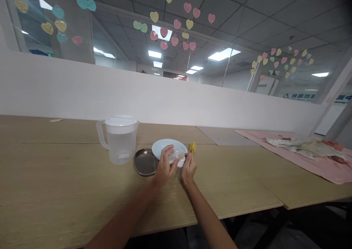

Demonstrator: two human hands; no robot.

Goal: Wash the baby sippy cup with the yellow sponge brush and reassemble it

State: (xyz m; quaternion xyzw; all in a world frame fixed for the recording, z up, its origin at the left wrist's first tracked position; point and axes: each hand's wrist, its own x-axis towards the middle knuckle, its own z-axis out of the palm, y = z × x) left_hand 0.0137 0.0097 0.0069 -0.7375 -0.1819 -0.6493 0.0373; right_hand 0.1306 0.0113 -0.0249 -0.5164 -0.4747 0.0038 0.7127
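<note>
Both hands are together over the near edge of a white plate. My right hand is closed round the side of a small clear container with a white ribbed rim. My left hand has its fingers curled round a clear, see-through piece just left of that rim; whether the two pieces are joined I cannot tell. A round dark metal dish sits left of my left hand, close against the plate. Beyond my right hand lies a small yellow thing, like a flower head.
A clear lidded jug holding clear liquid stands at the left on the wooden table. To the right, a pink cloth carries crumpled pale material. A grey sheet lies near the white wall behind.
</note>
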